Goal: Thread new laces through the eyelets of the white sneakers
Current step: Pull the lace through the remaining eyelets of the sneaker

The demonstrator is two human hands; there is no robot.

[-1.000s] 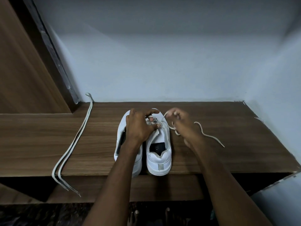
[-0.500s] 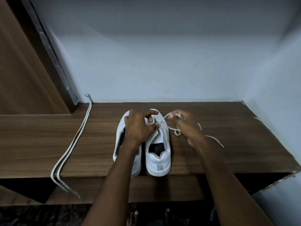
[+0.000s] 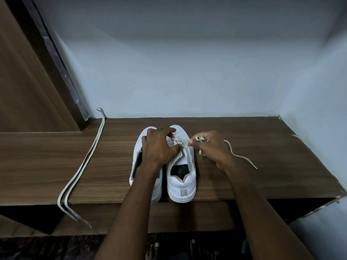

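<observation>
Sneakers (image 3: pixel 181 177) stood side by side at the table's (image 3: pixel 262 177) front edge, heels toward the person. Left hand (image 3: pixel 159 147) gripped the right shoe's tongue area, fingers curled. Right hand (image 3: pixel 210 147) pinched the lace (image 3: pixel 238 155), which trailed toward the table's right edge. A spare lace (image 3: pixel 84 164) overhung the front edge at left.

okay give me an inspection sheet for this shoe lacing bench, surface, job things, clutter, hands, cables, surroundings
Surface: wooden shelf, grain visible.
Job's things: two white sneakers side by side, heels toward the camera; lace partly threaded in the right sneaker, its free end trailing on the shelf; spare lace doubled, ends hanging over the front edge.
Clutter: nothing seen.
Hands: left hand rests on the sneakers, thumb at the eyelets; right hand pinches the lace.
Cables: nothing seen.
Surroundings: pale wall, wooden panel at left.
</observation>
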